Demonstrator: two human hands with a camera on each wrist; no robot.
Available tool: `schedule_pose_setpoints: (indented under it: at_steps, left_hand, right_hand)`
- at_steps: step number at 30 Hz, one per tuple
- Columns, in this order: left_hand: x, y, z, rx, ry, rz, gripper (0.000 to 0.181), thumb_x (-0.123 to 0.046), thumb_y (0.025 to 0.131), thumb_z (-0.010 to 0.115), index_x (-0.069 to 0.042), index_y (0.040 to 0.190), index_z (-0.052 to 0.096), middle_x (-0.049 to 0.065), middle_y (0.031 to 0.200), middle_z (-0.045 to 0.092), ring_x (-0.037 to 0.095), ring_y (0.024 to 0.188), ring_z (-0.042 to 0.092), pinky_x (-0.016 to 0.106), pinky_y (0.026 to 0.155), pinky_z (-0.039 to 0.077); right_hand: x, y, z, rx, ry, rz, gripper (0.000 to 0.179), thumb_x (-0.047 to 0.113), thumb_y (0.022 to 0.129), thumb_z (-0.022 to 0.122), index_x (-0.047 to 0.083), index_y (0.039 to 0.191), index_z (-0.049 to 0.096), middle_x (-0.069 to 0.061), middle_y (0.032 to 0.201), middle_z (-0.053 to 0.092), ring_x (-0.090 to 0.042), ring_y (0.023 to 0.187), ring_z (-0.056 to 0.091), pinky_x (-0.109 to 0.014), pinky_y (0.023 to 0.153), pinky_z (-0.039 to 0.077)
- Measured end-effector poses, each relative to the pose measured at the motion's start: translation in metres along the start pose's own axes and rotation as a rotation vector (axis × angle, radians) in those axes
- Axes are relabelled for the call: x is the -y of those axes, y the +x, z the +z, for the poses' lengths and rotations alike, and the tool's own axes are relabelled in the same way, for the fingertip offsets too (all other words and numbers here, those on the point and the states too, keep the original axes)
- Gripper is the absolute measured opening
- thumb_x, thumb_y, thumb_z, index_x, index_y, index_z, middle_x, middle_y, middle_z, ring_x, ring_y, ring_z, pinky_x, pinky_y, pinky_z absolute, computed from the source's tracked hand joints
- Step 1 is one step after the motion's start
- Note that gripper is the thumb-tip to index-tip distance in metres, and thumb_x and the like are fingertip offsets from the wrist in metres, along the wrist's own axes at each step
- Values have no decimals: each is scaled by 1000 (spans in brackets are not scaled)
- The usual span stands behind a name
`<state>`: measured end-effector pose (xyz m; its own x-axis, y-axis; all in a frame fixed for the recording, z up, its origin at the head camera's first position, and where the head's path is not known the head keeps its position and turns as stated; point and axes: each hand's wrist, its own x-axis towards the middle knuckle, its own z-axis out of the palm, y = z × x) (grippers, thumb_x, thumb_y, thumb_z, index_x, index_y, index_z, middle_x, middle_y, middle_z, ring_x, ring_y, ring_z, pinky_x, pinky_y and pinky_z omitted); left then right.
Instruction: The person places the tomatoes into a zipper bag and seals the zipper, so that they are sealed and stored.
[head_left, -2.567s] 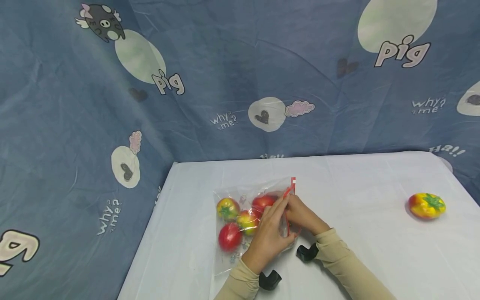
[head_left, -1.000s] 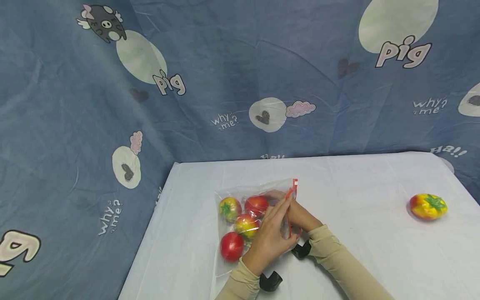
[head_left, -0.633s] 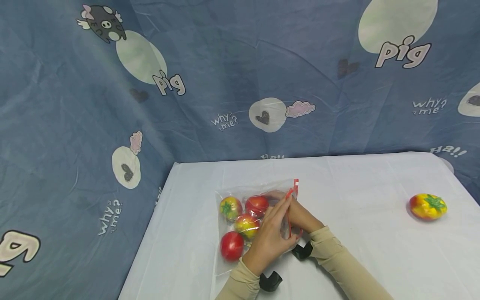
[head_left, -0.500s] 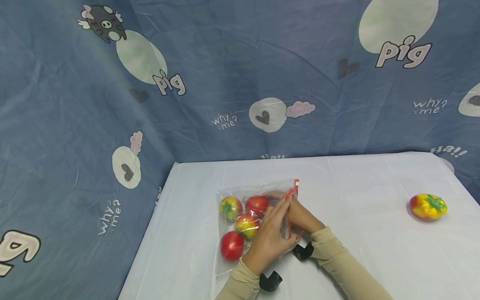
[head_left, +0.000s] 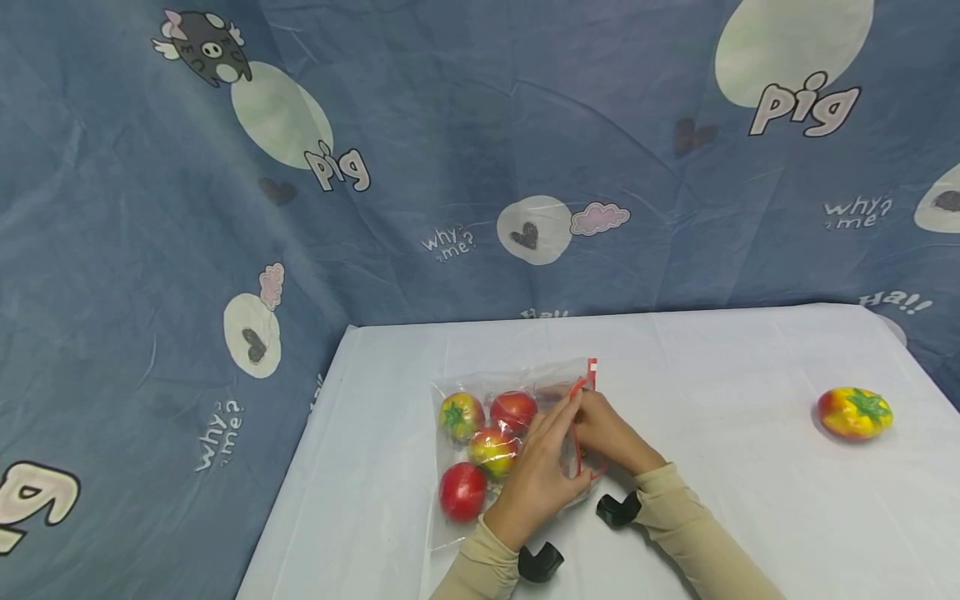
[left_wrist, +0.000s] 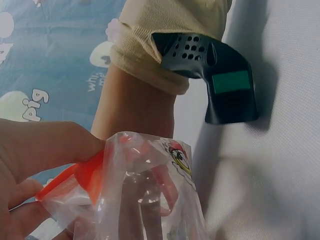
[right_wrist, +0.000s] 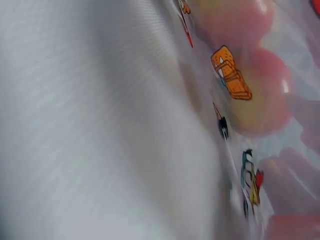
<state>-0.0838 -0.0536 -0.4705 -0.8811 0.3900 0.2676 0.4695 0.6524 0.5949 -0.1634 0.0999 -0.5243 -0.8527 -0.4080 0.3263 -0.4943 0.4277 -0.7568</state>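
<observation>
A clear zip-lock bag (head_left: pixel 480 533) with a red zip edge lies on the white table, its mouth facing right. Inside sit several toy fruits: a plain red one (head_left: pixel 462 492), another red one (head_left: pixel 513 411), and red-yellow ones, one (head_left: pixel 461 417) showing a green leafy top. My left hand (head_left: pixel 536 475) holds the mouth apart; in the left wrist view its thumb (left_wrist: pixel 60 147) lies against the red zip edge. Reaching through the mouth, my right hand (head_left: pixel 607 429) has its fingers partly behind plastic and the left hand. The right wrist view shows fruit (right_wrist: pixel 260 95) blurred through the printed bag.
Another red-yellow toy fruit (head_left: pixel 855 412) with a green top lies alone at the table's right. Black wrist mounts (head_left: pixel 542 562) hang under both sleeves. A blue patterned cloth (head_left: pixel 450 150) stands behind and left of the white table (head_left: pixel 712 375).
The right hand went deeper into the bag, then drew back slightly toward the right. The upper red fruit shifted left inside the bag. The left hand stays at the mouth.
</observation>
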Motion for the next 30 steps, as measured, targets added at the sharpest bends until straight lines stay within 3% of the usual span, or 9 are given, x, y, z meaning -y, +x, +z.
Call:
schedule_pose_setpoints:
  at_steps: [3,5,8,10,12,20,25,30]
  left_hand:
    - [0,0,0,5,1,-1,104,-11,74,89,-16,162,35,5,164,43,28,147,47,59,123,35]
    - [0,0,1,7,7,-7,105,-11,74,89,-17,162,34,5,165,42,28,146,47,58,122,36]
    - [1,0,0,4,18,-5,106,-12,74,89,-19,163,33,4,165,42,27,144,49,56,122,38]
    - [1,0,0,0,24,4,106,-12,73,90,-18,163,33,3,165,42,25,142,50,52,121,41]
    - [1,0,0,-6,27,17,106,-12,73,90,-17,162,33,2,165,42,23,139,51,48,120,44]
    - [2,0,0,-7,17,14,104,-14,74,91,-17,162,35,-1,165,41,20,137,52,43,118,46]
    - [1,1,-1,-2,17,12,106,-14,74,91,-18,163,33,-1,165,41,23,138,52,47,118,45]
    - [1,1,-1,13,1,-17,110,-14,74,91,-26,164,29,-5,166,39,20,136,53,41,116,48]
  right_hand:
    - [-1,-5,-4,-12,7,23,23,-10,74,65,-1,94,71,-3,77,63,-5,71,47,-22,65,45]
    - [-1,-7,-6,-16,23,14,31,-11,74,65,-4,103,72,-7,85,69,-5,76,55,-23,69,53]
    - [0,-11,-10,-18,60,-11,37,-11,78,70,-6,115,70,-16,104,74,-16,92,70,-32,81,64]
    - [0,-13,-13,-22,85,-26,37,-11,81,73,-5,117,68,-18,113,74,-23,101,73,-39,87,64]
    - [-1,-15,-15,-36,92,-43,34,-10,82,75,-3,114,68,-16,112,73,-24,102,72,-41,87,64]
    - [-6,-20,-25,-80,140,-90,35,-5,82,81,3,114,69,-9,109,71,6,107,62,-43,87,64]
    - [-8,-25,-36,-106,135,-76,42,-3,80,84,0,120,69,-14,116,72,-8,111,67,-43,88,63]
    - [-10,-30,-48,-129,117,-56,47,-4,79,84,-3,124,68,-18,122,72,-14,117,67,-42,88,63]
